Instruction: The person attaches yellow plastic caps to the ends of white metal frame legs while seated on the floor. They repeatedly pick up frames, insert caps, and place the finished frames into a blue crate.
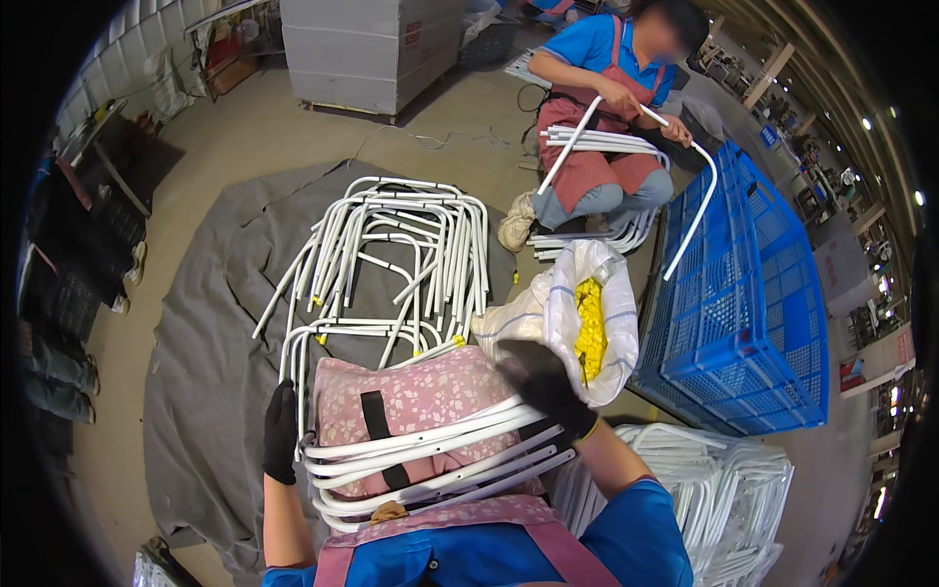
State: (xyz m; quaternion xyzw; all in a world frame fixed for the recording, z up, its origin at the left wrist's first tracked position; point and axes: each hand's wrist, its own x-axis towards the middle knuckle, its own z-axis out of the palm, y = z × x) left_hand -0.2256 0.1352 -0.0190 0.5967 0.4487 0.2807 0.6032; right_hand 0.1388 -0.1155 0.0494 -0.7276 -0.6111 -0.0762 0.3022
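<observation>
My left hand [281, 432], in a black glove, is closed round the leg of a white bent tube frame [302, 411] beside the cushion. My right hand [548, 387], also black-gloved, is over the right end of the cushion near the open white sack [619, 328]; its fingers are smeared by motion. Small yellow pieces [590, 338] fill the sack. Across my lap, on a pink floral cushion [440, 384] with black straps, rest several white bent tubes [411, 470]. Yellow tips show on some tube ends just beyond the cushion.
A pile of white tube frames [421, 210] lies on a grey cloth [210, 323]. At the right stand a blue plastic crate [724, 333] and wrapped tubes [704, 489]. A co-worker [606, 108] sits ahead right, handling a white tube. A grey box [367, 54] stands behind.
</observation>
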